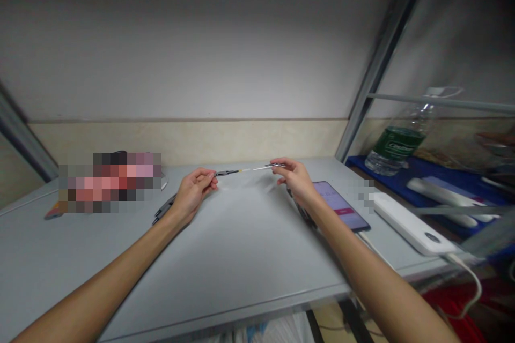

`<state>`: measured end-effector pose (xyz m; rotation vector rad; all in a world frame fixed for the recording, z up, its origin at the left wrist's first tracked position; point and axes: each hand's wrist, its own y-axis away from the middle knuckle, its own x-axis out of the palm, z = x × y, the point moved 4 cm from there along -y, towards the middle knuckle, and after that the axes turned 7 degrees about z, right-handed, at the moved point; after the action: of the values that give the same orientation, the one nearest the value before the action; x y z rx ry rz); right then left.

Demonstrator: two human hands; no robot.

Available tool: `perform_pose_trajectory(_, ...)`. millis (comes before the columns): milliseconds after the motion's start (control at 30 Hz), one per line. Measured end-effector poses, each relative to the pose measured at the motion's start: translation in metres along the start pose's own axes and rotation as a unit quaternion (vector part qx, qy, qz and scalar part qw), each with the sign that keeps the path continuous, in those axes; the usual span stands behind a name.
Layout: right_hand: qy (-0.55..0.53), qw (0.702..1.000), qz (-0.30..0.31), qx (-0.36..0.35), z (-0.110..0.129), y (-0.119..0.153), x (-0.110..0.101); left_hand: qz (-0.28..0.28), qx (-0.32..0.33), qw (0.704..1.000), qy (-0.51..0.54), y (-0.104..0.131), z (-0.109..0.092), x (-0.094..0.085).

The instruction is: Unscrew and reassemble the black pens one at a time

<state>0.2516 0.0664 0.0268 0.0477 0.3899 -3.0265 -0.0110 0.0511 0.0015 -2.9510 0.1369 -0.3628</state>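
Note:
My left hand (193,191) is closed in a pinch on a slim dark pen-like piece (226,173), whose thin yellow-and-white end points right. Across a small gap, the fingertips of my right hand (293,174) pinch a slim silver piece (276,165) with a narrow whitish end pointing left. The two thin ends face each other above the grey tabletop (237,246) and look slightly apart. Beside my left wrist lies a dark grey object (164,209), partly covered by the hand. Another dark object (302,210) is mostly hidden behind my right wrist.
A lit phone (341,209) with a cable lies right of my right forearm. Beyond it are a white power bank (410,222) and a metal rail (438,101). A green-labelled bottle (400,142) stands on a blue surface. Blurred-out items (112,182) sit at left.

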Motion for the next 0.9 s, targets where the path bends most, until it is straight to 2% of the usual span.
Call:
perform_pose_trajectory(700,-0.007,1.000,0.015,0.005,-0.002,0.001,0.006,0.011,0.000,1.000,-0.008,-0.001,0.004,0.001)
perform_pose_trajectory(900,0.023,0.998,0.064,-0.003,-0.002,0.005,0.017,0.032,-0.012,0.999,0.001,0.004,0.007,0.007)
